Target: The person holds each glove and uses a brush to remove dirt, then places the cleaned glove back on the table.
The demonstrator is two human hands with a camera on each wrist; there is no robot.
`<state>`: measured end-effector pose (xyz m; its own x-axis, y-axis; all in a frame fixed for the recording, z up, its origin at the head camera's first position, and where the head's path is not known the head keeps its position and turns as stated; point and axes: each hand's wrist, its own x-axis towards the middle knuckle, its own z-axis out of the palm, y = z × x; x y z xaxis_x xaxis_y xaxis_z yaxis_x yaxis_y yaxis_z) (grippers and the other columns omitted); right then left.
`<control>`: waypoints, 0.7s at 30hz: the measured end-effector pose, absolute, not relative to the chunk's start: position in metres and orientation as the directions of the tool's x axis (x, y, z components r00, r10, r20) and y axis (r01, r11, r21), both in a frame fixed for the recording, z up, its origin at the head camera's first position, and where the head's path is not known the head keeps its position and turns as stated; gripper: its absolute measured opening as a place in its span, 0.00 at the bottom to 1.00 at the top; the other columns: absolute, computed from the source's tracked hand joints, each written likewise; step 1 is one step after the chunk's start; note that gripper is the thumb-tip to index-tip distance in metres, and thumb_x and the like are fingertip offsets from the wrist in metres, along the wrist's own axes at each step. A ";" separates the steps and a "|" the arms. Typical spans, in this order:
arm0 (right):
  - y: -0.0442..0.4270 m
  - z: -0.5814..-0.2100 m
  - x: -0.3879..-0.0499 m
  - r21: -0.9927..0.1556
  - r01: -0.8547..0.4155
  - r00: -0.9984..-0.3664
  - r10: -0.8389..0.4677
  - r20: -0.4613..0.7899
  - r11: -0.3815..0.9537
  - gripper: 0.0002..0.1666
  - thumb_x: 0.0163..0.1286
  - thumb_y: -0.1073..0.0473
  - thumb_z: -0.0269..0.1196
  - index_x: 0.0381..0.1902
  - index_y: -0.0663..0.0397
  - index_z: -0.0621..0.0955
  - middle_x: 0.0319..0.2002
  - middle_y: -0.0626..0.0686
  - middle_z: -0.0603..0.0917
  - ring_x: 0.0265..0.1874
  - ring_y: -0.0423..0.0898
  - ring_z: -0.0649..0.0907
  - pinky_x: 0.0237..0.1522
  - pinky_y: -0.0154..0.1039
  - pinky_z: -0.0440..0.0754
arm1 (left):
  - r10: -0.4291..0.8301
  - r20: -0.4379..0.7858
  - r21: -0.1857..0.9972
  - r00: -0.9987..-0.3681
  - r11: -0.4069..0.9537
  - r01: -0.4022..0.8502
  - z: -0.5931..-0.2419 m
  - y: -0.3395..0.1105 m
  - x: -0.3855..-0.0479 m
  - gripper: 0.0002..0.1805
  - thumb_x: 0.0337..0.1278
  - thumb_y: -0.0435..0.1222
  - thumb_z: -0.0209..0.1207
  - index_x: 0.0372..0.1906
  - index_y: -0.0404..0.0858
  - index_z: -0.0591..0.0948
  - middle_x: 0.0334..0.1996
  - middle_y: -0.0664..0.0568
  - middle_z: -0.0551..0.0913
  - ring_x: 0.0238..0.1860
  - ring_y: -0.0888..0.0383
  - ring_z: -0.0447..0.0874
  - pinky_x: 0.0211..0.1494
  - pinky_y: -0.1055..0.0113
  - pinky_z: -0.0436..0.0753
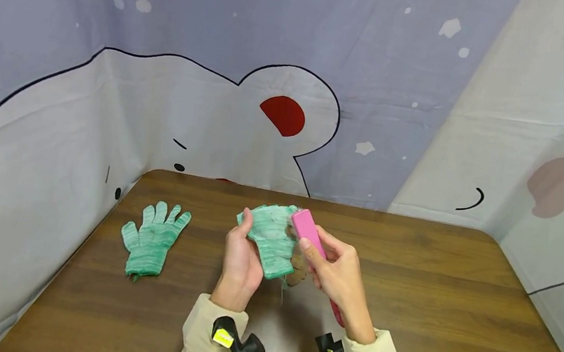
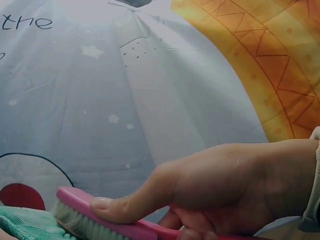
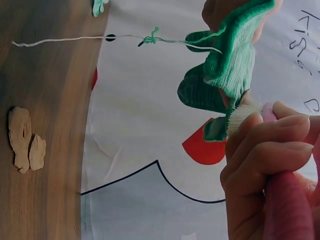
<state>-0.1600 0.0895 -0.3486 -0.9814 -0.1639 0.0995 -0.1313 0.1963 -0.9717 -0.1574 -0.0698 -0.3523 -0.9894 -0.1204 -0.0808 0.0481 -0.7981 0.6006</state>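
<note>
My left hand [image 1: 242,263] holds a green-and-white knit glove [image 1: 275,244] above the table, the thumb over its near face. A loose thread hangs from the cuff, plainest in the right wrist view. My right hand [image 1: 341,268] grips a pink scrub brush [image 1: 309,230], its thumb lying along the back. The pale bristles [image 2: 82,222] touch the glove, as both wrist views show. A matching glove [image 1: 151,242] lies flat on the table at the left, fingers pointing away.
Two brown, clay-like pieces [image 3: 20,140] lie on the wooden table [image 1: 429,295]; the hands and brush partly cover them in the head view. A printed cloth [image 1: 206,110] hangs behind the table and along its sides.
</note>
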 end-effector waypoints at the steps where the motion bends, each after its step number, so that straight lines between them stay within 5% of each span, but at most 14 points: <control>1: 0.090 -0.349 -0.161 -0.971 -0.129 -0.982 -0.166 0.096 0.202 0.28 0.58 0.48 0.66 0.57 0.45 0.76 0.18 0.58 0.76 0.10 0.44 0.71 0.10 0.34 0.69 | -0.122 -0.085 0.597 -0.989 -0.801 0.048 -0.353 -0.070 -0.158 0.19 0.68 0.51 0.40 0.45 0.40 0.70 0.42 0.51 0.73 0.47 0.55 0.69 0.56 0.61 0.65; 15: 0.111 -0.361 -0.178 -0.950 0.010 -0.994 -0.103 -0.044 0.312 0.30 0.58 0.46 0.65 0.56 0.49 0.75 0.14 0.54 0.74 0.07 0.41 0.69 0.09 0.32 0.68 | -0.086 -0.154 0.633 -0.984 -0.774 -0.031 -0.373 -0.087 -0.172 0.15 0.70 0.49 0.37 0.49 0.45 0.64 0.43 0.53 0.64 0.50 0.56 0.60 0.55 0.63 0.60; 21: 0.112 -0.353 -0.176 -0.984 -0.002 -0.990 -0.139 -0.023 0.177 0.27 0.58 0.46 0.65 0.55 0.46 0.76 0.14 0.57 0.74 0.07 0.41 0.68 0.09 0.31 0.66 | -0.132 -0.084 0.730 -0.988 -0.683 0.029 -0.372 -0.077 -0.172 0.17 0.69 0.48 0.42 0.35 0.39 0.73 0.31 0.52 0.69 0.42 0.57 0.67 0.49 0.65 0.67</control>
